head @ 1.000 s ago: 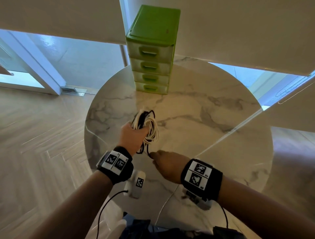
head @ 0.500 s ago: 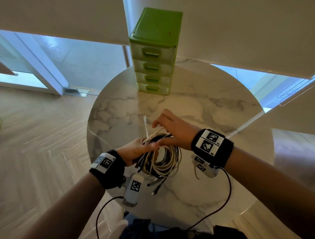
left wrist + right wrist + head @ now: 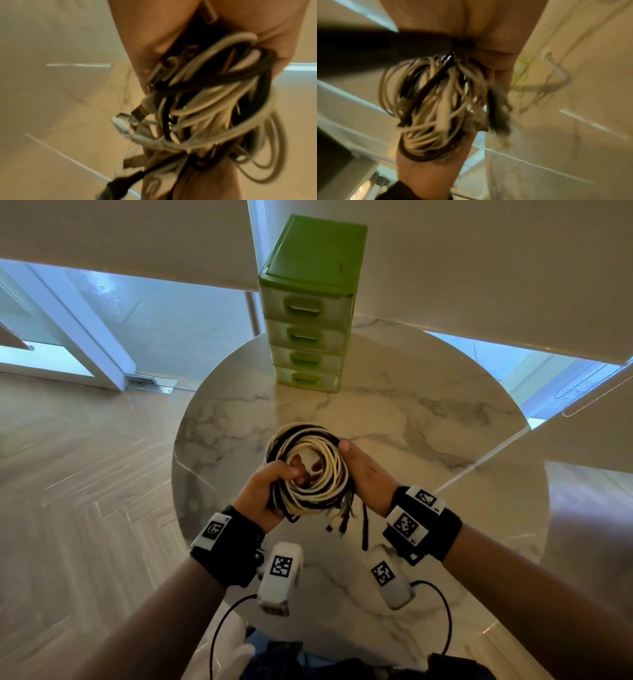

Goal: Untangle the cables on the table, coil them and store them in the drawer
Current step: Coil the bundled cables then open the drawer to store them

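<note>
Cables [image 3: 308, 467] form one coil between two hands.

Cable coil [image 3: 308, 467] held between left hand [image 3: 262, 494] and right hand [image 3: 366, 477], above table [image 3: 428, 440]; drawer unit [image 3: 308, 313] beyond hands.

One cable coil [image 3: 306, 465], two hands, one chest [image 3: 310, 302] of four drawers at the desk's [image 3: 428, 412] far edge

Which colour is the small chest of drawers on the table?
The chest of drawers is green, clearest in the head view.
</note>
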Action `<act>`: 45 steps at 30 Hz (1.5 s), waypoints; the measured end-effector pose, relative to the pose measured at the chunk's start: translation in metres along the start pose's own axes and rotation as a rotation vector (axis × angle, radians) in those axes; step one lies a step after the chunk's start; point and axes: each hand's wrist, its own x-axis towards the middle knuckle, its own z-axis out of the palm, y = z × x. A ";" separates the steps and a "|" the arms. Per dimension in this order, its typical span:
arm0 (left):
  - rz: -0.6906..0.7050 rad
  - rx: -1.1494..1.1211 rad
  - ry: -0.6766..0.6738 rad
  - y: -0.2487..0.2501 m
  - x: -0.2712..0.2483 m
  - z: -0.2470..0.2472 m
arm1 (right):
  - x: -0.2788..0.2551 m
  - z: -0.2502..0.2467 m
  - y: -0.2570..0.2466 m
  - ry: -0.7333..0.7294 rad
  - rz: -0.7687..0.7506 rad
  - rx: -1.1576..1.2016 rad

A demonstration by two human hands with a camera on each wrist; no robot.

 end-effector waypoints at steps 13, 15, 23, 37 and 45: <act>0.132 0.126 0.313 -0.015 0.012 0.024 | 0.014 -0.001 -0.016 0.226 0.165 0.483; 0.055 0.104 0.304 -0.015 0.014 0.023 | 0.017 -0.002 -0.018 0.230 0.138 0.478; -0.185 0.054 0.085 -0.016 0.008 0.021 | 0.022 0.011 -0.005 0.381 0.119 0.353; -0.098 0.326 0.175 -0.023 0.009 0.010 | 0.015 0.018 -0.004 0.440 0.060 0.116; -0.231 0.042 0.115 -0.032 0.000 0.013 | 0.012 0.028 0.001 0.465 0.079 0.282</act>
